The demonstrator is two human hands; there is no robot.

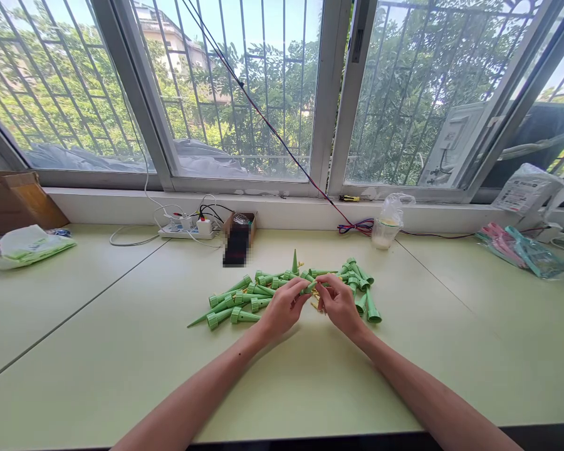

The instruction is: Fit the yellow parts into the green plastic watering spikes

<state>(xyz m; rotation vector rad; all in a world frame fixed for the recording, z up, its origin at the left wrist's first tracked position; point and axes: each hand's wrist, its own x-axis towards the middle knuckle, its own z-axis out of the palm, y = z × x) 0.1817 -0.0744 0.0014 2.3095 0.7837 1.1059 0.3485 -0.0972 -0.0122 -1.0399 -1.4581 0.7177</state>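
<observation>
Near the center of the frame, both hands come together over the surface [122, 351]. The left hand [284, 305] has a narrow grip, its thumb and fingers pinching a green piece [309, 287]. The right hand [337, 300] is bent in at that piece's right end, fingertips close together; whether its grip holds the piece itself or some small part is too small to tell.

Around them lie many tapered green spikes [223, 318] with ribbed collars, spread at center left of the hands, and a smaller cluster [373, 310] to the right. One upright spike [294, 261] stands just above the hands, tip up. Small yellow parts [315, 306] show between the hands.

Farther back, a white power strip [183, 233] and a small box [253, 228] sit left of center, a clear plastic cup [383, 235] right of center, and plastic-wrapped packets [536, 257] at the right of the frame.
</observation>
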